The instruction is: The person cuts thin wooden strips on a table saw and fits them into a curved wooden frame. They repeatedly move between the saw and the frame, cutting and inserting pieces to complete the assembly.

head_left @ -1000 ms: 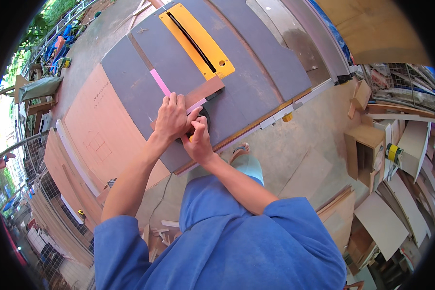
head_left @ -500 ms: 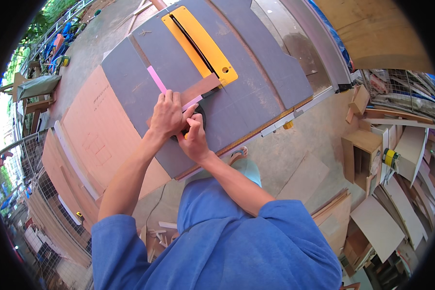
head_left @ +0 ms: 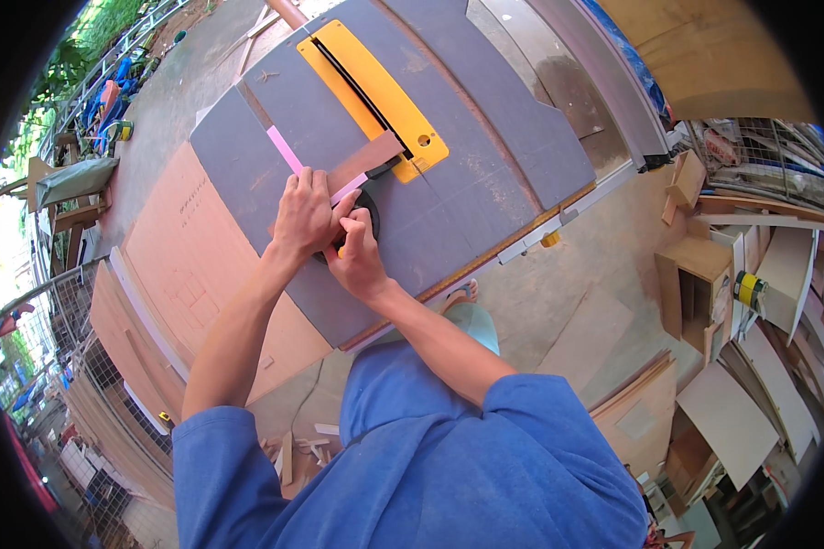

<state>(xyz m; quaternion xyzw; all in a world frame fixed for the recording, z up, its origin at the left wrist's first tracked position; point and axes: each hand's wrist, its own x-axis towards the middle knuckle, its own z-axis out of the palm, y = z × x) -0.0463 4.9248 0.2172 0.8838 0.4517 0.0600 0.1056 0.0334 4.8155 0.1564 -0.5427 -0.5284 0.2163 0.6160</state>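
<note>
A flat brown wood strip (head_left: 368,159) lies across the grey saw table (head_left: 430,233), its far end beside the dark slot of the yellow insert plate (head_left: 373,96). My left hand (head_left: 303,212) is closed over the strip's near part, pressing it against a miter gauge. The gauge's bar (head_left: 285,149), pinkish in this light, sits in a table groove ahead of my left hand. My right hand (head_left: 358,261) is closed at the gauge's black rounded head (head_left: 369,209), thumb and finger close to my left hand. My fingers hide part of the gauge and its handle.
A large plywood sheet (head_left: 192,247) adjoins the table's left side. A rail (head_left: 522,245) runs along the near edge. Wood offcuts lie on the floor by my legs. At right stand a small wooden box (head_left: 691,284) and leaning boards (head_left: 737,412).
Both hands have pushed the gauge and wood strip a little forward along the groove. The strip's end is now slightly farther up beside the slot. The view has shifted slightly.
</note>
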